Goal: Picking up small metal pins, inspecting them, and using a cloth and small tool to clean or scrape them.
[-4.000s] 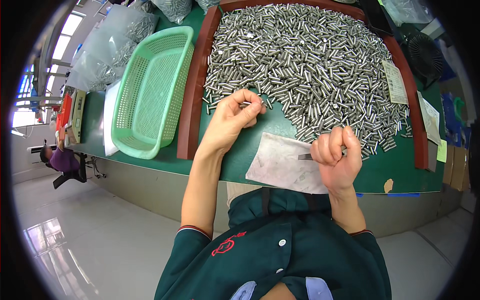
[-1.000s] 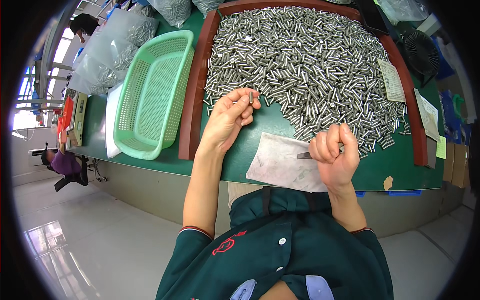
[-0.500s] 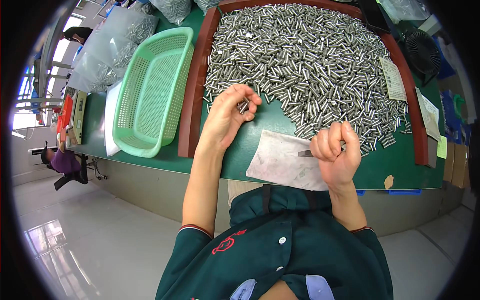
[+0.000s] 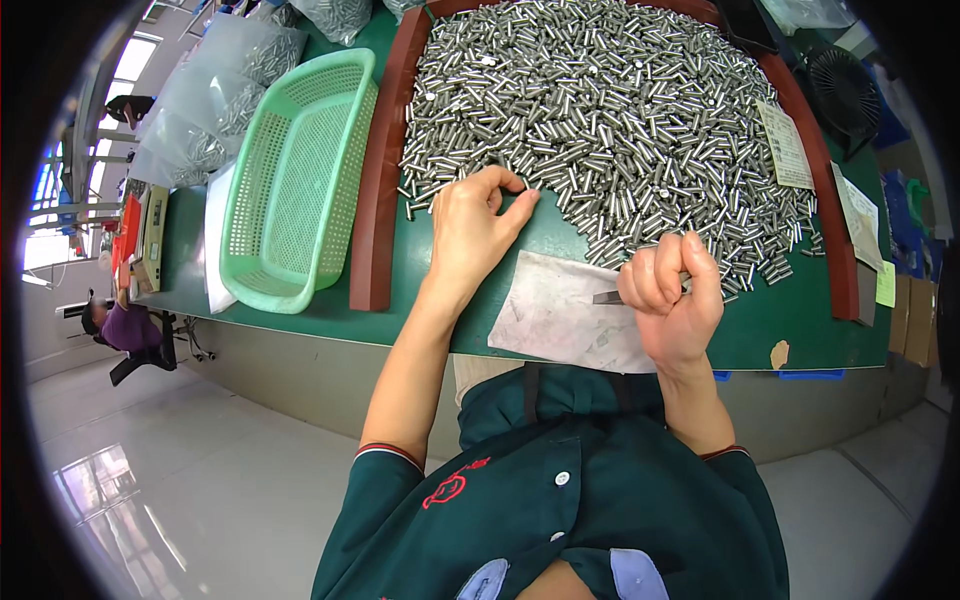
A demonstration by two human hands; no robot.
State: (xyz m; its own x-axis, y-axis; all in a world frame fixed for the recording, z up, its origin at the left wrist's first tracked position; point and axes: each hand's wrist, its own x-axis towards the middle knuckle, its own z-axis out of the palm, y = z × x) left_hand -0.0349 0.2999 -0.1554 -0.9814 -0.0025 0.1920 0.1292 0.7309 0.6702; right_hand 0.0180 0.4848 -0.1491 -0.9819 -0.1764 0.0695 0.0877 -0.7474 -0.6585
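A broad heap of short shiny metal pins (image 4: 600, 110) covers the green table. My left hand (image 4: 473, 225) is palm down at the near edge of the heap. Its thumb and forefinger come together around a small metal pin, and the other fingers are partly hidden behind them. My right hand (image 4: 672, 300) is closed in a fist over a greyish-white cloth (image 4: 560, 315). A flat, dark metal tool (image 4: 607, 297) sticks out leftward from that fist; the rest of it is hidden inside.
Red-brown rails (image 4: 375, 220) border the heap. Left of them stands a green mesh basket (image 4: 305, 180), with clear bags of pins (image 4: 215, 110) beyond. Paper slips (image 4: 786, 145) lie along the right rail, near a black fan (image 4: 840, 95). A seated person in purple (image 4: 130, 325) is far left.
My left hand has turned from palm up to palm down and shifted slightly right, against the heap's edge. My right hand keeps its grip on the tool, almost in the same spot.
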